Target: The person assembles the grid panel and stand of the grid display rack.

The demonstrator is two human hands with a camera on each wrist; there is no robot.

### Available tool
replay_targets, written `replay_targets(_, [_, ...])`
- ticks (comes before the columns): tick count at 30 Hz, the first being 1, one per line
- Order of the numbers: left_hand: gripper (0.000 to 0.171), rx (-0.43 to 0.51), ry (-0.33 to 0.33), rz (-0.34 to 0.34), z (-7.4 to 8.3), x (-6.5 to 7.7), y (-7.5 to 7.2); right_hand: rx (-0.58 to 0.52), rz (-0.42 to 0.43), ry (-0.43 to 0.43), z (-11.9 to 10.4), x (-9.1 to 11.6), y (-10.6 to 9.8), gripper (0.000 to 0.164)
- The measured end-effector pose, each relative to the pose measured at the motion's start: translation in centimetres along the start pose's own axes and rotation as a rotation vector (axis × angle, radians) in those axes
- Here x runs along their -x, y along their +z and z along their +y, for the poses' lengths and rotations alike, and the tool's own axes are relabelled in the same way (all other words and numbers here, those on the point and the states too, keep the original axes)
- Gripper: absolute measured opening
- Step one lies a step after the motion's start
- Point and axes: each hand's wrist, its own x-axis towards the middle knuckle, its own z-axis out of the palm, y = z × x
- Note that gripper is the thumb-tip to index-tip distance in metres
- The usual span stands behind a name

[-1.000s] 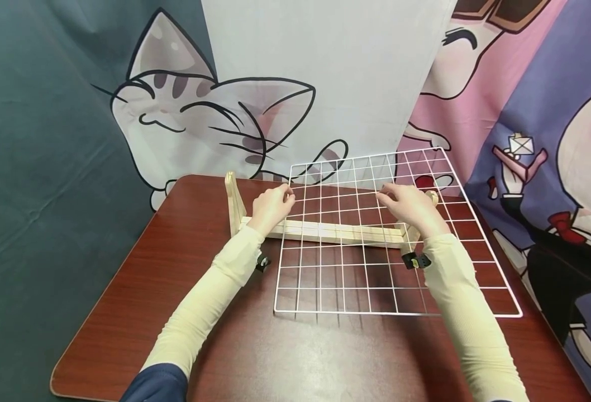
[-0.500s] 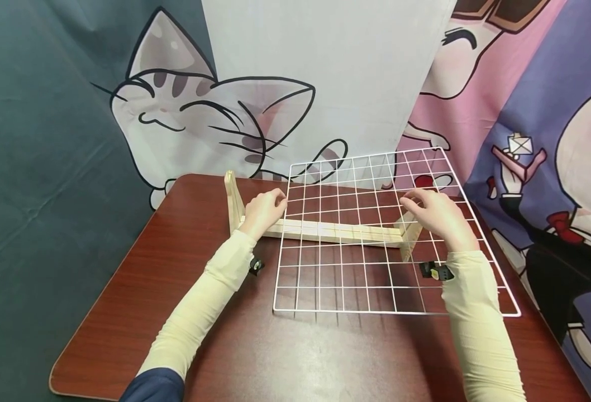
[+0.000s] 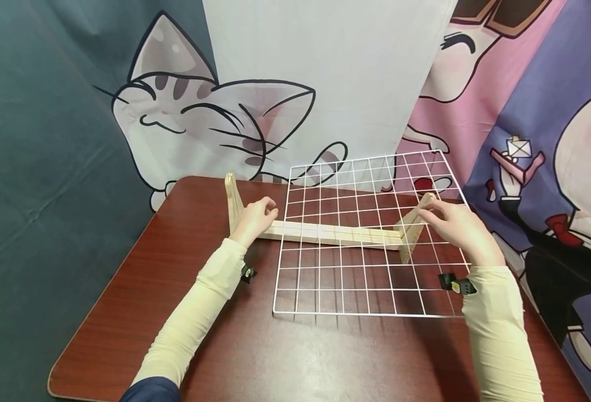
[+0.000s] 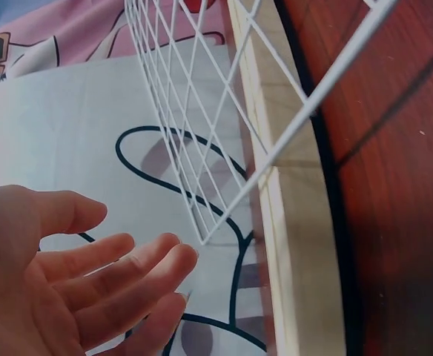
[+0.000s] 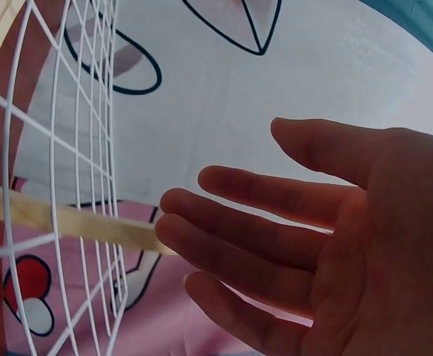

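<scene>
A white wire grid panel [image 3: 325,314] leans back over a pale wooden stand, whose crossbar [image 3: 310,230] shows through the mesh. My left hand [image 3: 255,219] hovers just left of the panel's left edge, near the stand's left upright [image 3: 233,198]. Its fingers are loosely bent and hold nothing, apart from the wires in the left wrist view. Over the panel's right side is my right hand [image 3: 463,231], hiding part of its right edge, beside the right upright [image 3: 410,237]. The right wrist view shows those fingers [image 5: 253,237] spread and fairly straight, away from the mesh.
The reddish-brown table [image 3: 139,290] extends to the left and front of the stand. A cartoon-printed curtain [image 3: 376,67] hangs behind the table and along both sides. Small black cameras [image 3: 247,273] sit at the wrists.
My right hand has moved to the right and toward me across the panel. My left hand has drifted left and slightly nearer, away from the panel's left edge. The panel and stand look unmoved.
</scene>
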Motion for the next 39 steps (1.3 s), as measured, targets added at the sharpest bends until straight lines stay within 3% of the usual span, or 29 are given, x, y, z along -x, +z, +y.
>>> replay_targets(7, [0.028, 0.007, 0.009, -0.027, -1.0, 0.6, 0.4, -0.023, -0.033, 0.064, 1.5, 1.3, -0.6, 0.045])
replay_targets(20, [0.026, -0.082, 0.006, -0.027, -2.8, 1.3, 2.0, -0.026, -0.049, 0.177, 4.9, 4.2, -1.0, 0.047])
replay_targets(29, [0.026, -0.132, -0.015, -0.078, -3.3, 1.7, 2.7, -0.022, -0.045, 0.224, 6.7, 6.0, -1.1, 0.051])
replay_targets(39, [0.022, -0.089, -0.014, -0.137, -3.9, 2.5, 3.5, -0.013, 0.0, 0.277, 8.5, 8.0, -0.7, 0.048])
